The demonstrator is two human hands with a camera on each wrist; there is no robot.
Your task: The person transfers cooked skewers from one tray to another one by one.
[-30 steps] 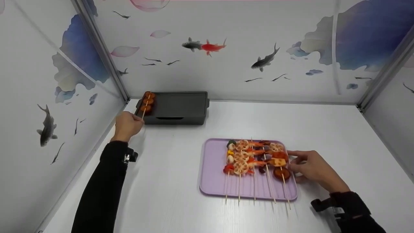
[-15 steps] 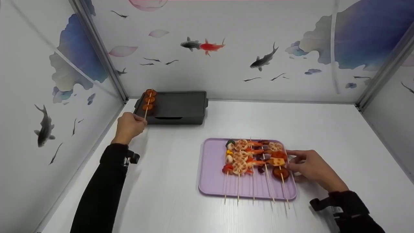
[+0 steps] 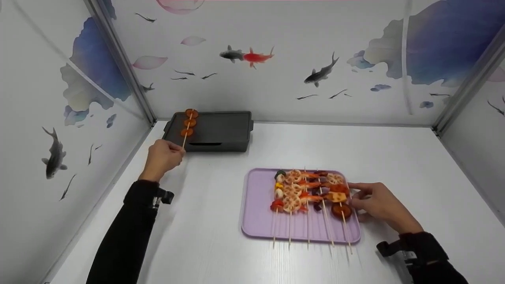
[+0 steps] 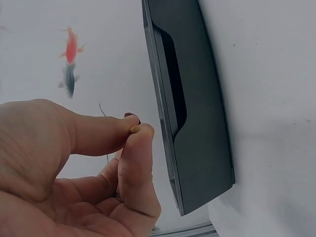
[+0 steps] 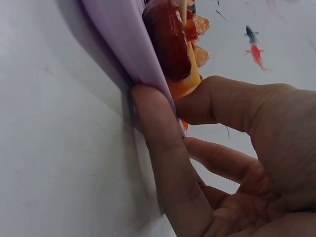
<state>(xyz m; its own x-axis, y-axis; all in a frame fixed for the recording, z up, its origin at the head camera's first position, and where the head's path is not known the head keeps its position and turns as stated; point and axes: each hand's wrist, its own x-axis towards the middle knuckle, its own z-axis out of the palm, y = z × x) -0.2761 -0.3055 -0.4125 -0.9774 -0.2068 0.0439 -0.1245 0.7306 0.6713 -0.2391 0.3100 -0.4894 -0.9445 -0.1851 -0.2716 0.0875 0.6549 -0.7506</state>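
Note:
My left hand (image 3: 163, 157) pinches the bare end of a skewer (image 3: 189, 122) threaded with three round orange-brown slices. The slices are over the left part of a dark grey grill (image 3: 221, 128); whether they touch its top I cannot tell. In the left wrist view, thumb and forefinger meet on the stick's tip (image 4: 134, 129), beside the grill's slotted front. My right hand (image 3: 384, 205) holds the right rim of a lilac tray (image 3: 258, 221). Seen from the right wrist, a finger lies under the rim and the thumb is at its upper side.
Several food skewers lie side by side on the tray, with lotus slices (image 3: 292, 204), shrimp (image 3: 313, 198) and a round brown piece (image 3: 341, 211); their sticks overhang the front rim. White walls (image 3: 276, 98) printed with fish enclose the white table (image 3: 205, 209) at the back and sides.
My left hand has moved to the right and slightly towards me, carrying the skewer rightward from the grill's left edge. The right hand and the tray stay in place.

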